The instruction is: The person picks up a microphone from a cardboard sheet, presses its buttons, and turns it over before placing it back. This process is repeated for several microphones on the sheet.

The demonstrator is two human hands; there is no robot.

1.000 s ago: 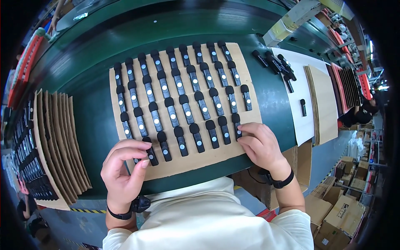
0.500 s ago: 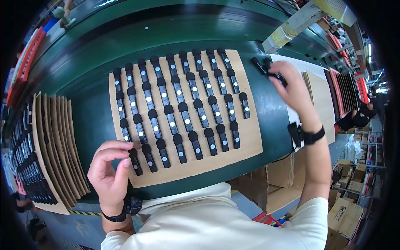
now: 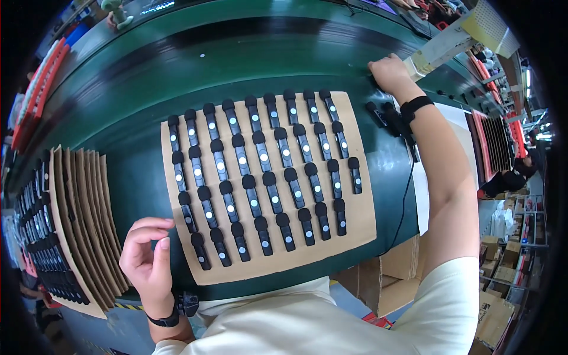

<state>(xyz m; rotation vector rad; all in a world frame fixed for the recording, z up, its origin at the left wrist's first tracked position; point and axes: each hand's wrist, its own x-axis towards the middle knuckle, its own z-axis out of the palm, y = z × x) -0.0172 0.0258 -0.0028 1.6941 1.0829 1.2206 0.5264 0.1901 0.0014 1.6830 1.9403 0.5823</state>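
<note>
Rows of small black clip-on microphones (image 3: 253, 198) with foam tops and pale round dots lie on a flat cardboard sheet (image 3: 296, 259). My left hand (image 3: 147, 255) hovers by the sheet's near left corner, fingers loosely bent and thumb apart, with nothing in it. Far to the right, my right hand (image 3: 390, 73) reaches out to the foot of a pale post (image 3: 441, 53). Its fingers are curled closed, and what they hold, if anything, is hidden. Below that wrist, a few loose black microphones (image 3: 377, 114) lie on the green table (image 3: 378, 171).
Upright cardboard sheets (image 3: 89, 219) stand packed at the left, beside more black microphones (image 3: 44, 236). On the right lie white and tan boards (image 3: 452, 133). A thin black cable (image 3: 404, 207) hangs over the table edge, above an opened cardboard box (image 3: 378, 278).
My right hand has moved farther out, from above the loose microphones to the post's foot. My left hand has drawn slightly left of the sheet. The view has shifted, so the sheet appears lower.
</note>
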